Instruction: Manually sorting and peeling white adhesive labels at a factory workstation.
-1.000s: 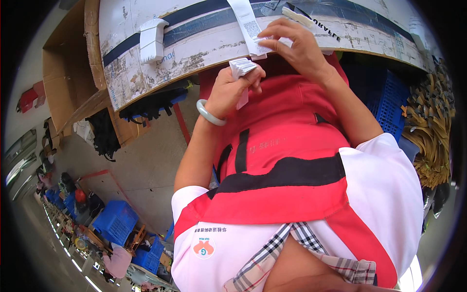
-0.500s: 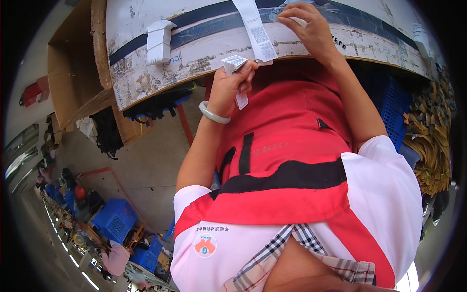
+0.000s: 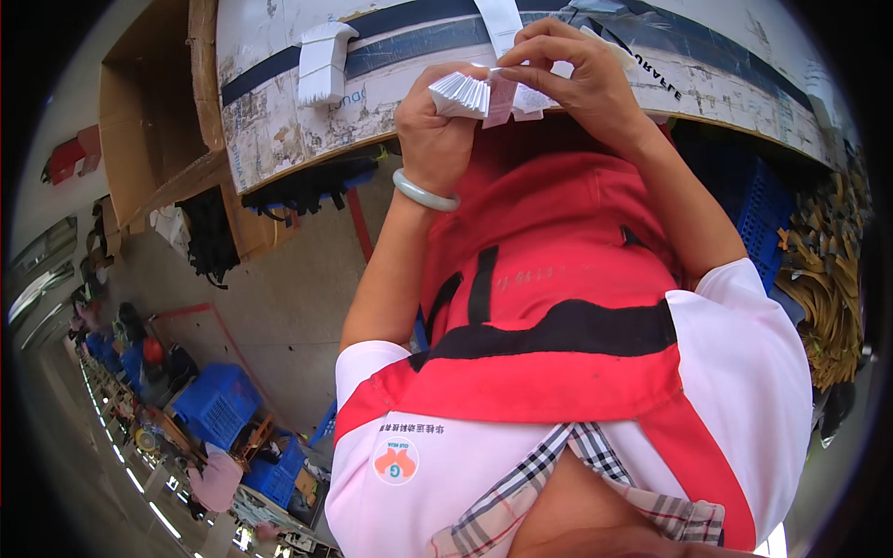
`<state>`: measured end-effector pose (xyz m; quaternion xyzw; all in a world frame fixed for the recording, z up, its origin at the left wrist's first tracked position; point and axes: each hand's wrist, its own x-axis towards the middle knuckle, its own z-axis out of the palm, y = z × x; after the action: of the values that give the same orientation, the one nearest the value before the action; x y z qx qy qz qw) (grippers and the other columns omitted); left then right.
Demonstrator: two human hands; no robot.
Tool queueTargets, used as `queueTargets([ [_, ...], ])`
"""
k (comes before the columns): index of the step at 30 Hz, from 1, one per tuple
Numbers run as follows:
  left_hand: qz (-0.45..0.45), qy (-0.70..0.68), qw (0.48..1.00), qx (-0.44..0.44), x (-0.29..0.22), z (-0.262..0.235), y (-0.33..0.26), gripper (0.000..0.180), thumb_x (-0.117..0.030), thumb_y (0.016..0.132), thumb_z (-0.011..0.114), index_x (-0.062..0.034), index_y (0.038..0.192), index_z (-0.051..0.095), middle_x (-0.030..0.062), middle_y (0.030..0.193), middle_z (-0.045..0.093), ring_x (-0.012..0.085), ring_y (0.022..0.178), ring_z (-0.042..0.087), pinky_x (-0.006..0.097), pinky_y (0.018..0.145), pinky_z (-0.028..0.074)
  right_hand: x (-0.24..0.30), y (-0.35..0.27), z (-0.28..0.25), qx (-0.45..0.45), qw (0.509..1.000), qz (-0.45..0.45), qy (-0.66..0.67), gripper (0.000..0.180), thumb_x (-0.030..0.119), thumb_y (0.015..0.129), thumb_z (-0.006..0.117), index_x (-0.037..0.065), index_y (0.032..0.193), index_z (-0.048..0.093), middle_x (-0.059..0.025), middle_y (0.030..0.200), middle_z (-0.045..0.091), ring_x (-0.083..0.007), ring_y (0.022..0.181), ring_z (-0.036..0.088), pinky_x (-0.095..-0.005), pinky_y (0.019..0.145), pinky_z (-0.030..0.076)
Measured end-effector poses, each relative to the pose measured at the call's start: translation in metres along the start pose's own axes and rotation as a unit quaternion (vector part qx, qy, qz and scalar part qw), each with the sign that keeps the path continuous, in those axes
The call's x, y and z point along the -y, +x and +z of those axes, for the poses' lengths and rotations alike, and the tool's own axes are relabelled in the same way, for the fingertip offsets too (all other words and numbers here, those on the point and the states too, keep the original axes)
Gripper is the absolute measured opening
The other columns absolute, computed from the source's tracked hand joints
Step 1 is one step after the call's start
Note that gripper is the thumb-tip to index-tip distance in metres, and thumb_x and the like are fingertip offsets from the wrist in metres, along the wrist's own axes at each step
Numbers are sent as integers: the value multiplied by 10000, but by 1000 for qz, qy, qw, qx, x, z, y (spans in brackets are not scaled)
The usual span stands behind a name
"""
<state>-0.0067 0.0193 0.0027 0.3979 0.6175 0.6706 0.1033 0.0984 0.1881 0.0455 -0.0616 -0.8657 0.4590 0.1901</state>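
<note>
Worn white worktable (image 3: 279, 139) beneath and beyond the fingers; blue crate (image 3: 219, 405) far off to their left. Left hand (image 3: 433, 135) clamped round 1 fanned label stack (image 3: 460, 95). Right hand (image 3: 586, 86), fingertips just beside it; cannot tell whether they pinch a label. Stack probably light, papery, springy, apt to slip; best held by its edges. 1 white bundle (image 3: 323, 63) left of both hands.

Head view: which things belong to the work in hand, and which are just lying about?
In the work:
left hand, gripping folded white slips
right hand, close beside them
white strip beyond the hands
probably the white bundle

Seemingly lying about:
cardboard box
blue crate, lower left
</note>
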Motion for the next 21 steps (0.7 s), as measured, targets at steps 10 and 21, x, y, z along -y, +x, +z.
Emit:
queueTargets([
  [10,-161,-139,977,1,-11,0,-17,160,-9,863,677,6,1021,692,19,764,651,51,630,580,180,517,431,10,-6,-8,86,990,67,92,211,181,897,683,-10,987,680,-47,864,669,-98,786,619,-222,726,512],
  [21,-361,-299,881,54,-16,-4,-15,142,-129,911,659,1,962,680,53,808,673,80,627,589,194,525,435,8,-9,-7,133,966,122,187,196,183,888,687,-11,916,676,-17,767,637,-68,712,584,-202,674,478],
])
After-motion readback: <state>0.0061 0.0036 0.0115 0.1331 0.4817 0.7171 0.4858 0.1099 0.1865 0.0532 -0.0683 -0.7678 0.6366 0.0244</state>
